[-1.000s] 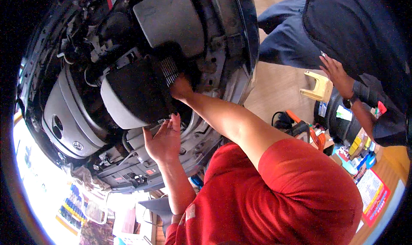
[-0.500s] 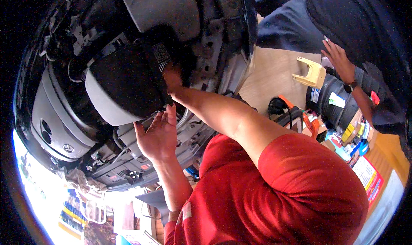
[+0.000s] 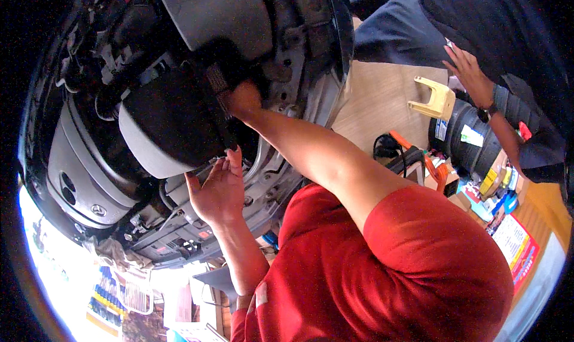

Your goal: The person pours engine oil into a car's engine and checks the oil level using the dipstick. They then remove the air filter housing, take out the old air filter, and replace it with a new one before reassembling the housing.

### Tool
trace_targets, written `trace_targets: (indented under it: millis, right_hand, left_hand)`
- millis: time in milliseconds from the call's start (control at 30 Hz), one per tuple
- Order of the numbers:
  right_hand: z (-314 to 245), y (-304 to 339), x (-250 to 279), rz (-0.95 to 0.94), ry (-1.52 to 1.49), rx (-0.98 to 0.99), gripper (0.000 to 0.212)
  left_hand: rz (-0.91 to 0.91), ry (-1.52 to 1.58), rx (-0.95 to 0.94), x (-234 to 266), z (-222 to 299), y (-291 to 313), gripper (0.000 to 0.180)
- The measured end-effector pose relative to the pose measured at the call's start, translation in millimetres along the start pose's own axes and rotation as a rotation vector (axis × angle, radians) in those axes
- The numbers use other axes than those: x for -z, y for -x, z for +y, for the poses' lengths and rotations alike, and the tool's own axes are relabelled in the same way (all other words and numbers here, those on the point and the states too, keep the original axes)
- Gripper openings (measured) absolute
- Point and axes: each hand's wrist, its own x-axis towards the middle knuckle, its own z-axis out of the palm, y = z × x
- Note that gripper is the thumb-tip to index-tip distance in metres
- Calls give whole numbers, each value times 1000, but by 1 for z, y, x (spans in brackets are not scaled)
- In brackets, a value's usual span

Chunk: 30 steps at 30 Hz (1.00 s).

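Note:
A black box-shaped cover [image 3: 164, 117] with a lighter grey side sits in the open engine bay of a car. Along its right side runs a narrow dark panel [image 3: 216, 81] with a ribbed part. My left hand [image 3: 218, 189] is palm up at the near end, its fingertips pinching the panel's lower end and its thumb by the cover's near corner. My right hand [image 3: 245, 99] is curled against the panel further up, in deep shadow; its fingertips are hidden.
A grey engine cover [image 3: 89, 189] is at left, another grey cover [image 3: 218, 13] at the far side. Metal front body parts [image 3: 269, 180] lie close under my forearms. At right, another person's hand [image 3: 469, 73] is near a yellow stool [image 3: 433, 99] and stacked tyres [image 3: 466, 132].
My right hand has shifted slightly up and right along the panel. My left hand stays at the near corner. The whole view has tilted a little.

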Motion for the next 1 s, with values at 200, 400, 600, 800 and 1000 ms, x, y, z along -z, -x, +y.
trace_targets:
  millis: [200,400,600,800,1000]
  right_hand:
    - [1,10,40,-209,-206,22,37]
    - [-13,28,109,-178,-109,106,41]
    - [8,82,229,-10,15,243,39]
    - [29,158,343,103,200,544,26]
    - [91,169,400,22,470,1252,23]
  left_hand:
    - [4,7,41,-1,-2,0,73]
    - [16,-24,-22,4,-2,-3,77]
    - [-75,77,9,4,-13,-2,67]
    - [55,-57,-195,24,-39,-31,94]
    - [64,-59,-255,42,-57,-60,85]
